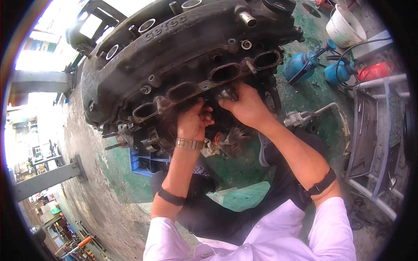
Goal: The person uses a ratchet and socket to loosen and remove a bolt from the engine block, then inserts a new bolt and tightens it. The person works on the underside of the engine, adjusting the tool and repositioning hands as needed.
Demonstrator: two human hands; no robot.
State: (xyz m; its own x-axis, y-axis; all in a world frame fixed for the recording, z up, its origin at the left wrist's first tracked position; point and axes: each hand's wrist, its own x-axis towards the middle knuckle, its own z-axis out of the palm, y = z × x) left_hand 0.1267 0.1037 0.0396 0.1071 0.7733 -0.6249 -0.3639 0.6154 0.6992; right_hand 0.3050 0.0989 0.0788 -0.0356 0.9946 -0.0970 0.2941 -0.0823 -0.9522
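A large, dirty black engine [183, 56] fills the upper part of the head view, with a row of oval ports along its near side. Just below those ports, my right hand [246, 104] is wrapped round a dark, round-headed metal tool [228, 93]; its exact kind and its far end are hidden. My left hand [193, 117], with a metal watch at the wrist, reaches under the port flange beside it. Its fingers are curled, and their tips disappear into shadow against the engine. Whatever they hold or touch there cannot be made out.
A blue crate [146, 162] sits on the floor below the engine's left part. To the right are blue spray bottles [300, 66], a white bucket [346, 27], a red container [375, 71] and a metal rack [363, 130]. Grey metal beams [48, 178] stand at left.
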